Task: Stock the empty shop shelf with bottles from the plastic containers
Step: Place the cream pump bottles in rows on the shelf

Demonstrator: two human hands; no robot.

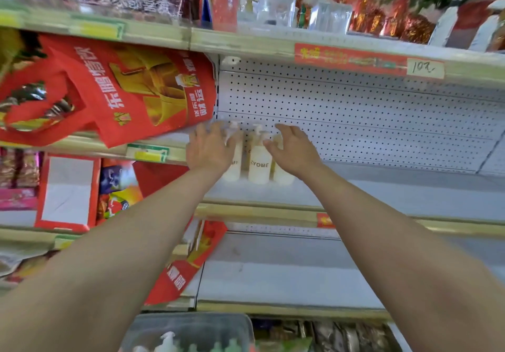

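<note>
Three cream pump bottles [258, 164] stand upright at the 9 o'clock end of the white shelf [382, 187]. The middle label reads "YOME". The left hand [209, 146] and right hand [293, 151], fingers straight and spread, partly cover the outer two. The plastic container [191, 327] at 6 o'clock holds blurred pump bottles and is cut off.

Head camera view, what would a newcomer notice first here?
Two bare arms reach up to three cream pump bottles standing in a row at the left end of a white, pegboard-backed shelf. The left hand and right hand flank them. Just to the left, a big red bag with gold print leans over from the neighbouring bay. At the bottom edge, a clear plastic container holds more bottles.
</note>
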